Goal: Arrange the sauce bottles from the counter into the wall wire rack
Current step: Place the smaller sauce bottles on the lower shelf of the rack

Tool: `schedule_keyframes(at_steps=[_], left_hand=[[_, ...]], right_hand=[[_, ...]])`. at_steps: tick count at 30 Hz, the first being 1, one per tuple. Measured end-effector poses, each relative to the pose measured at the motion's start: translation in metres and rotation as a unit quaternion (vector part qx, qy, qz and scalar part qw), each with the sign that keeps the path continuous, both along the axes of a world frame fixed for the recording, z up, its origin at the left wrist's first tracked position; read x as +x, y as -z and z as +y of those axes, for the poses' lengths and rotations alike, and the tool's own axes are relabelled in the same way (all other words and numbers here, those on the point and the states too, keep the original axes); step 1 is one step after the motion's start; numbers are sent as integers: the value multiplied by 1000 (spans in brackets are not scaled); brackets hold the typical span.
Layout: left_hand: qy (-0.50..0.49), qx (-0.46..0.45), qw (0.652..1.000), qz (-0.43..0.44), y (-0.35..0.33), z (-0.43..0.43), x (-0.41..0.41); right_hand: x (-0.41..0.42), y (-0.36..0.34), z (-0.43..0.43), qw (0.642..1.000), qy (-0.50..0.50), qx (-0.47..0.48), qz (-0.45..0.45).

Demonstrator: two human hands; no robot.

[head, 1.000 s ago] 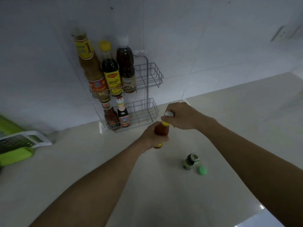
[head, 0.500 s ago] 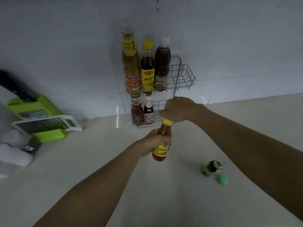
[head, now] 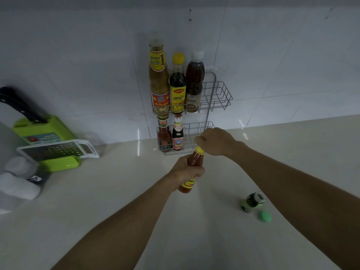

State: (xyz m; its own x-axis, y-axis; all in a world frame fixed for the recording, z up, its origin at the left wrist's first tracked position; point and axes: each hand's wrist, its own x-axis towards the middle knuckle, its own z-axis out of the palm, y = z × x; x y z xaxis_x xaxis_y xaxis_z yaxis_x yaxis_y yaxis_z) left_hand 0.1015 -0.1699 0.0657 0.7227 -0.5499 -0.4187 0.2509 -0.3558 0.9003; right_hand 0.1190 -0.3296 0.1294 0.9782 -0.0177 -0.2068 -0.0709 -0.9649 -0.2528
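Note:
A red chili sauce bottle (head: 195, 159) with a yellow label is held tilted above the counter. My left hand (head: 184, 173) wraps its body and my right hand (head: 215, 141) covers its cap. Behind it hangs the two-tier wire rack (head: 218, 96) on the tiled wall. Its upper tier carries three tall bottles: a tan one (head: 158, 75), a dark yellow-capped one (head: 177, 82) and a brown white-capped one (head: 194, 80). Two small bottles (head: 171, 135) stand at the left of the lower tier. A small green bottle (head: 252, 201) stands uncapped on the counter, its green cap (head: 264, 216) beside it.
At the left lie a green grater box (head: 58, 152) with a black-handled knife (head: 21, 106) in it, and white containers (head: 19, 184). The right half of both rack tiers holds nothing. The counter (head: 116, 191) is pale and glossy.
The view has swung left, so the rack now sits at centre. The red bottle has risen off the counter toward the lower tier, still gripped by both hands.

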Motion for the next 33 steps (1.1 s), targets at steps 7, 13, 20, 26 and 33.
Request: schedule_keyframes(at_steps=[7,13,20,26,33], left_hand=[[19,-2,999,34,4,5,1],[14,8,998,66,13,11,-5],[-6,-19,997,73,18,14,3],[-2,-43,999,15,24,8,11],[-169,20,982,-86,43,16,30]], right_hand=[[0,-20,6,998,-18,42,34],[-18,1,13,972,85,210,60],[-40,36,7,852,120,471,195],[-44,56,12,814,125,552,128],[-16,54,2,903,107,405,-91]])
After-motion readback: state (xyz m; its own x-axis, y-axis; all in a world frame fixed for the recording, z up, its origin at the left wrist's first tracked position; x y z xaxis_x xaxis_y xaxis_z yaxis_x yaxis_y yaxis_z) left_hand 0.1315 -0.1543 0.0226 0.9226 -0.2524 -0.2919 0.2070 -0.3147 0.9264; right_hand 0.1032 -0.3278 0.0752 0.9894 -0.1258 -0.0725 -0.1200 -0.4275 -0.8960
